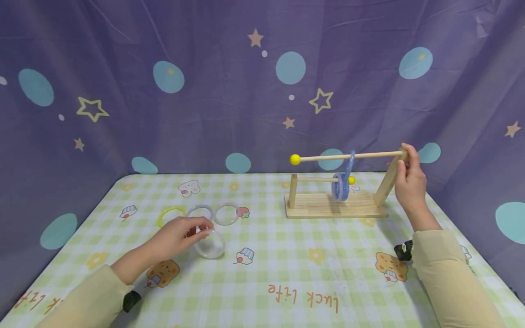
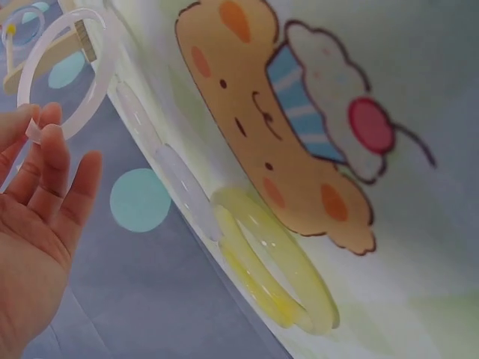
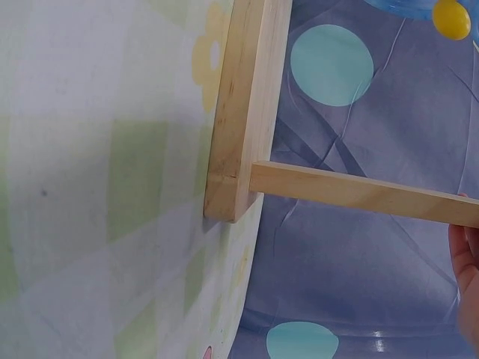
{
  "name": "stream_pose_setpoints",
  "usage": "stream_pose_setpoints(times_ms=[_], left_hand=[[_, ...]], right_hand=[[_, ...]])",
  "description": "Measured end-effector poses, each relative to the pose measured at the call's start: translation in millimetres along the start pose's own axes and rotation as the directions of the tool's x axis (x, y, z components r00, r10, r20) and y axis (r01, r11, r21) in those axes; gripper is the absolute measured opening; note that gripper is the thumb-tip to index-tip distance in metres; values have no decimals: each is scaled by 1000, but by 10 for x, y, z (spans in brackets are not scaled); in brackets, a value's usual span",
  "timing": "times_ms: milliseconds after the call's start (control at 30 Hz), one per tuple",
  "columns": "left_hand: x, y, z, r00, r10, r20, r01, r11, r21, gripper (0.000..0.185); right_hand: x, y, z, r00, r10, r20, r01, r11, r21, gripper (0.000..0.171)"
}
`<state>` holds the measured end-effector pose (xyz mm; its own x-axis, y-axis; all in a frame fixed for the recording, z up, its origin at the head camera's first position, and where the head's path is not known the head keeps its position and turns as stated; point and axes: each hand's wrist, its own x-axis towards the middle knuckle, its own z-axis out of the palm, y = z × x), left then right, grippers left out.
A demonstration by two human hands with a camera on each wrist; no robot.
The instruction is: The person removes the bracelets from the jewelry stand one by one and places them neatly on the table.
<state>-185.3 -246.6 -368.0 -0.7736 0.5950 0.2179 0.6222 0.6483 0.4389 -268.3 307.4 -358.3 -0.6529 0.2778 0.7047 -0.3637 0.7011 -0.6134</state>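
Note:
My left hand point(image 1: 180, 234) pinches a translucent whitish ring point(image 2: 25, 78) between thumb and fingers, tilted up off the cloth. Just beyond it lie a yellow ring point(image 1: 166, 211), a pale lilac ring point(image 1: 199, 206) and a clear ring point(image 1: 226, 224) in a row. At the right, my right hand point(image 1: 412, 184) grips the top of the tall upright point(image 1: 387, 182) of a wooden stand point(image 1: 316, 209). A blue ring point(image 1: 351, 165) hangs on the stand's upper rod point(image 1: 377, 155). Blue and pale rings point(image 1: 340, 187) sit bunched on its lower rod point(image 1: 313, 179).
Yellow balls cap the rod ends, the upper ball point(image 1: 295, 159) facing left. A short post point(image 1: 293, 191) rises at the base's left. The checked tablecloth point(image 1: 279, 255) carries printed pictures. A purple curtain point(image 1: 229, 114) hangs behind the table.

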Motion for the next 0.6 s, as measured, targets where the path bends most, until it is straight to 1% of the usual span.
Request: stream_pose_setpoints(times_ms=[167, 400, 600], left_hand=[[29, -24, 5, 999, -21, 38, 21, 1000, -8, 11], [95, -75, -14, 999, -18, 50, 16, 999, 30, 10], [125, -132, 3, 995, -29, 100, 25, 999, 38, 9]], right_hand=[[0, 7, -7, 1000, -4, -1, 4, 1000, -8, 38], [-3, 20, -9, 1000, 5, -8, -5, 1000, -9, 38], [2, 6, -3, 1000, 3, 3, -3, 1000, 13, 38]])
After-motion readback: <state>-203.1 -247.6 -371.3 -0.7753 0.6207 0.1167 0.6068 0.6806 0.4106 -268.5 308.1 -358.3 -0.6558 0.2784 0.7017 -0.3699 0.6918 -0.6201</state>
